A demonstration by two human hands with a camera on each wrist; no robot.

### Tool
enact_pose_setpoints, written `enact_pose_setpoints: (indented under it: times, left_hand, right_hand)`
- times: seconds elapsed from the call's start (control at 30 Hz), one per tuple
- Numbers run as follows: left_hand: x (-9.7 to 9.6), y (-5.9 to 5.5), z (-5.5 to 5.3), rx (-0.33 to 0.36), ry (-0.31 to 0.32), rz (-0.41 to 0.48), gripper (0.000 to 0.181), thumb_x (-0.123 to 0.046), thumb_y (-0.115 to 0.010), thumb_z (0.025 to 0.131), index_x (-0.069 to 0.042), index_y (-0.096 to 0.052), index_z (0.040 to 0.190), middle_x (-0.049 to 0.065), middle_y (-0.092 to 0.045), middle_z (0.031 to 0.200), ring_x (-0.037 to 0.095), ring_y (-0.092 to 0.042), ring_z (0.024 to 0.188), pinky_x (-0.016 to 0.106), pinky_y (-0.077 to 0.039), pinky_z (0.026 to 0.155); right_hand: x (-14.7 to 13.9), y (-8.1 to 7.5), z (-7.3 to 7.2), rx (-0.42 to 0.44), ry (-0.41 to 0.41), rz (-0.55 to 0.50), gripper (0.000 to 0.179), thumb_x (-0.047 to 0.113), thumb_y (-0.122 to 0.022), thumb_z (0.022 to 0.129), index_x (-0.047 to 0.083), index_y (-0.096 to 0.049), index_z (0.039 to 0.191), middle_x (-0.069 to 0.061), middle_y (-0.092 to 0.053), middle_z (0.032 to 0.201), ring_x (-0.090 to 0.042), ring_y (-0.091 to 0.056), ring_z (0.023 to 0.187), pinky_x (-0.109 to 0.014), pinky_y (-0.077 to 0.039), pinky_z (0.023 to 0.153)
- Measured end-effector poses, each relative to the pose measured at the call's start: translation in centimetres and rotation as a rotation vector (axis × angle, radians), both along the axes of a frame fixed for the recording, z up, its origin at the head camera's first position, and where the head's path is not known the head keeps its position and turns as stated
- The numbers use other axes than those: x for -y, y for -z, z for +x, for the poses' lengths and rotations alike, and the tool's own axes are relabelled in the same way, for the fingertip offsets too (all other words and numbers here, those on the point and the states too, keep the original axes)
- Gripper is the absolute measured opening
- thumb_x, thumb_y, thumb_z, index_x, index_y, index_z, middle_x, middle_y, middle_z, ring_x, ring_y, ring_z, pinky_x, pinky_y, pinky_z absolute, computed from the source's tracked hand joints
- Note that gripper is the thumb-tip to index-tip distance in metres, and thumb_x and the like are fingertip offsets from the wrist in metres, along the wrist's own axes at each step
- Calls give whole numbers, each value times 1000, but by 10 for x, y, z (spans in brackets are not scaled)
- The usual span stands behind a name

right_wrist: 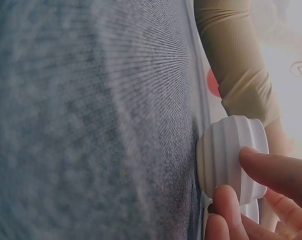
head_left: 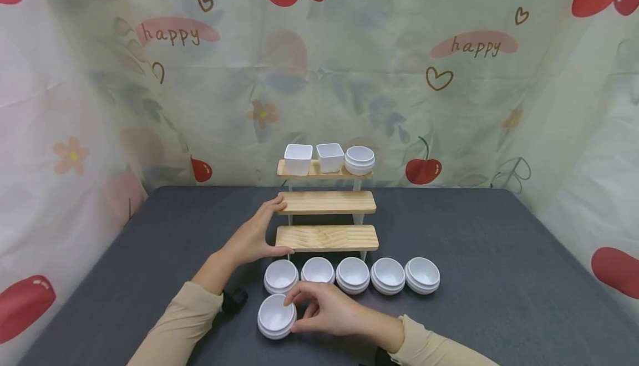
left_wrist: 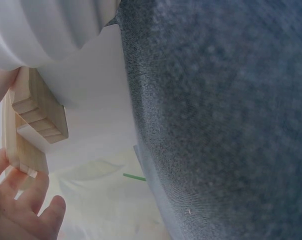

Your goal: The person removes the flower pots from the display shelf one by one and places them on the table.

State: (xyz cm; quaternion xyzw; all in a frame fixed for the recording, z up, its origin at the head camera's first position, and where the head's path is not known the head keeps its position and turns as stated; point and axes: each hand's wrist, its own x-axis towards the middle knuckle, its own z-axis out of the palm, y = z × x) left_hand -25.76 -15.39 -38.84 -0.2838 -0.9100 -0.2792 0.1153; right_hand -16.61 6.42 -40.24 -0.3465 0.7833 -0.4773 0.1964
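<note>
A wooden three-tier display stand [head_left: 326, 203] with white supports stands at the middle of the table. My left hand [head_left: 252, 239] holds its left side, fingers on the middle tier's end and thumb by the bottom tier's front corner. In the left wrist view those fingers [left_wrist: 33, 192] reach the edge of a wooden board [left_wrist: 26, 145]. Nearer to me, my right hand [head_left: 331, 309] pinches a white ribbed round bowl [head_left: 276, 316] at its right side. That bowl [right_wrist: 226, 155] appears upright on the table, its rim beside the thumb in the right wrist view.
Several white round bowls [head_left: 353, 273] form a row before the stand, the leftmost just behind the pinched one. Two square white bowls [head_left: 298, 161] and a round white bowl [head_left: 359, 161] occupy the top tier. A patterned curtain [head_left: 319, 89] hangs behind the dark table [head_left: 464, 238].
</note>
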Motion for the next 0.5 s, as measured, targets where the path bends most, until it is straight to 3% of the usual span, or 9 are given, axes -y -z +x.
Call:
enact_pose_setpoints:
  times: [0.5]
  left_hand:
    - [-1,0,1,1,3,2,94,-34,-83,67,-4,-33,141,14,-23,154,33,-33,138,48,-42,101]
  right_hand:
    - [-4,-4,-2,-7,-17,-19,32,10,-74,78,9,-62,108,-18,-68,105,5,-58,62,-15,-50,61]
